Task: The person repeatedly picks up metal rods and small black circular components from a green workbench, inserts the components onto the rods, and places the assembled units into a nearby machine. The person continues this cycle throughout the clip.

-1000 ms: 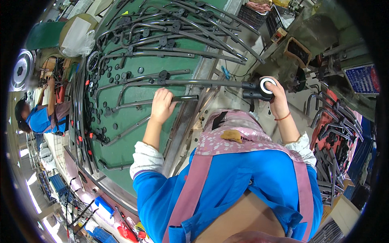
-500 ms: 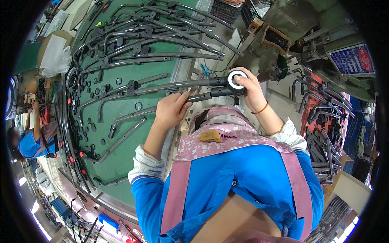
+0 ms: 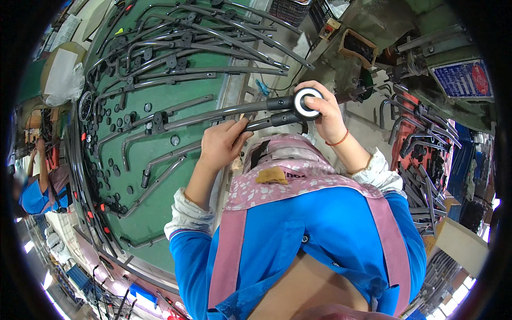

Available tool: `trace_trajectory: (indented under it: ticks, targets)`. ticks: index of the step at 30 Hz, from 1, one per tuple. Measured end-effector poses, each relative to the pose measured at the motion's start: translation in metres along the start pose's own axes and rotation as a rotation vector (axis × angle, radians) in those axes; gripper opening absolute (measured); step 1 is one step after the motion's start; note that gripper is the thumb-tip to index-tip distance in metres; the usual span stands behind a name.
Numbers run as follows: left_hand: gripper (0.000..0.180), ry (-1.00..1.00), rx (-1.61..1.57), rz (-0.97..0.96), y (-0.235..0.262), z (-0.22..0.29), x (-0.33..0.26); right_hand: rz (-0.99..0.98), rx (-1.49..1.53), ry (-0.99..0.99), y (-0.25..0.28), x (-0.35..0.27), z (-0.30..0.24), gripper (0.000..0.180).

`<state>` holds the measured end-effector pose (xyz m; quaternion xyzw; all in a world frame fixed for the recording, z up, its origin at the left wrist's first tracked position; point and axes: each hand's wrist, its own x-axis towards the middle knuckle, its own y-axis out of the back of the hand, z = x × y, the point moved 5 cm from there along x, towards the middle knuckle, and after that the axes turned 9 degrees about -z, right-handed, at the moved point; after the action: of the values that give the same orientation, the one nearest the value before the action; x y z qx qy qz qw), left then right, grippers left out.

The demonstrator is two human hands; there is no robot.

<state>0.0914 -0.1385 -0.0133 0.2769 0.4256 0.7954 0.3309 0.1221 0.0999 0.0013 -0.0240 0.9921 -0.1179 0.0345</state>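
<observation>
My left hand (image 3: 223, 143) grips a long dark grey hose (image 3: 213, 113) near its end, just above my pink apron. My right hand (image 3: 321, 109) holds a roll of black tape with a white core (image 3: 306, 103) against the thick black end of the hose (image 3: 280, 103). The hose runs leftward from my hands across the green assembly board (image 3: 160, 176), held by black fixtures.
Several more bent grey hoses (image 3: 202, 50) lie clipped on the upper part of the board. A bin of black hoses (image 3: 421, 160) stands at the right. Machinery (image 3: 368, 48) sits behind my right hand. Another person in blue (image 3: 40, 181) works at far left.
Both hands have drawn closer to my body, bringing the hose end and tape roll with them. The left hand went from resting flat on the board to gripping the hose.
</observation>
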Motion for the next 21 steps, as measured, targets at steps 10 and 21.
trace_trajectory:
  ticks: [10,21]
  targets:
    - [0.034,-0.045,0.042,0.017,-0.004,0.025,0.007,-0.035,0.001,-0.018,-0.007,-0.004,0.007,0.043]
    - [0.031,-0.084,0.109,-0.195,0.029,-0.005,0.014,-0.058,0.013,0.015,0.019,-0.017,-0.009,0.049]
